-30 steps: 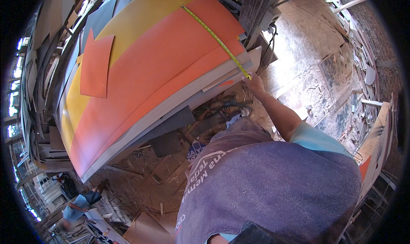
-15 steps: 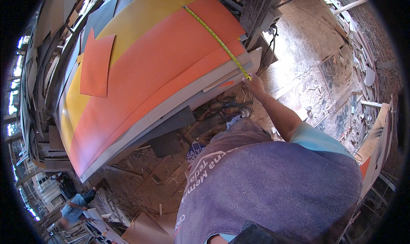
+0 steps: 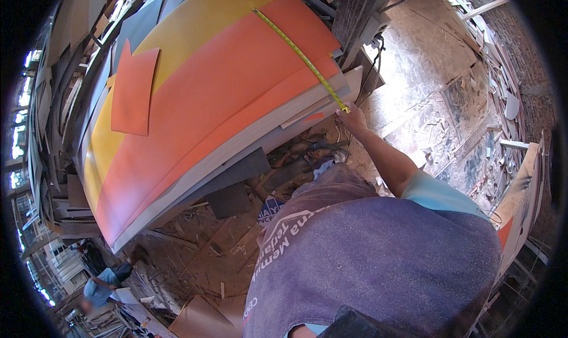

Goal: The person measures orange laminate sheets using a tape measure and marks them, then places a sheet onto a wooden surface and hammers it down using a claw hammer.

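My right hand is closed on the near end of a yellow tape measure, just off the edge of a stack of sheets. Its blade runs out straight from my fingers, across the pale edges and over an orange sheet to the border with a yellow sheet. What part of the tape my palm covers is hidden. A smaller orange offcut with a notched end lies on the stack to the left. My left hand is out of view; only a bit of that arm shows at the lower edge.
Dark offcuts and scraps litter the floor below the stack. A wooden post with a cable stands beyond it. Bright, debris-strewn flooring lies to the right. Another person bends over a panel at far lower left.
My right hand and the tape stay practically still. The person at far lower left has shifted their arm slightly.
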Demonstrator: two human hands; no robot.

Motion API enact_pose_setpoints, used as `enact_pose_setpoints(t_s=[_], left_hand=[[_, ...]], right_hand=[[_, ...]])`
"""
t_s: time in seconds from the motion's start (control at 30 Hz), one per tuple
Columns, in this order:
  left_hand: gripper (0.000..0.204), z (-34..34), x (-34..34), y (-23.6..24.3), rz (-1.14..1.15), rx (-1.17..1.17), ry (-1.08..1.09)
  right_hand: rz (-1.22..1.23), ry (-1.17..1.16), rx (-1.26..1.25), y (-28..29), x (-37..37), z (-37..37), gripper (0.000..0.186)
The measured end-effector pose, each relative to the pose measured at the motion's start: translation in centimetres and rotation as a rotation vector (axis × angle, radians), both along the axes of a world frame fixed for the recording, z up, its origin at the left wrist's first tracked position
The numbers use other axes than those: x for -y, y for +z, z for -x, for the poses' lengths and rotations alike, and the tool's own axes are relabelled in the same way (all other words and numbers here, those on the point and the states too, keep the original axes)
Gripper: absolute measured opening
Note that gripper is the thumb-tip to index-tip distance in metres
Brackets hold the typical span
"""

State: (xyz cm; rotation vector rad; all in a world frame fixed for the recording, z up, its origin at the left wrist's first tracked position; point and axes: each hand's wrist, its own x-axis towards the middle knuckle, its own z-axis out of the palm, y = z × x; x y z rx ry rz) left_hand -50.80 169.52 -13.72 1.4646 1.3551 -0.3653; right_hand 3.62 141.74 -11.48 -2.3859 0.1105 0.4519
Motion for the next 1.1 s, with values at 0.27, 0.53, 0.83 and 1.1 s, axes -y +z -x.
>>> enact_pose_setpoints(t_s=[0.27, 0.53, 0.83, 1.1], left_hand=[[0.032, 0.1, 0.3, 0.0, 0.002, 0.001, -0.007], [0.032, 0.2, 0.3, 0.0, 0.000, -0.001, -0.010], [0.032, -0.3, -0.2, 0.0, -0.002, 0.007, -0.031], [0.032, -0.8, -0.4, 0.0, -0.009, 0.014, -0.036]], right_hand=[[-0.028, -0.018, -0.022, -0.4, 0.3, 0.1, 0.056], [-0.020, -0.019, -0.016, -0.1, 0.1, 0.2, 0.054], [-0.037, -0.032, -0.018, -0.7, 0.8, 0.7, 0.056], [-0.076, -0.027, -0.019, -0.8, 1.0, 1.2, 0.057]])
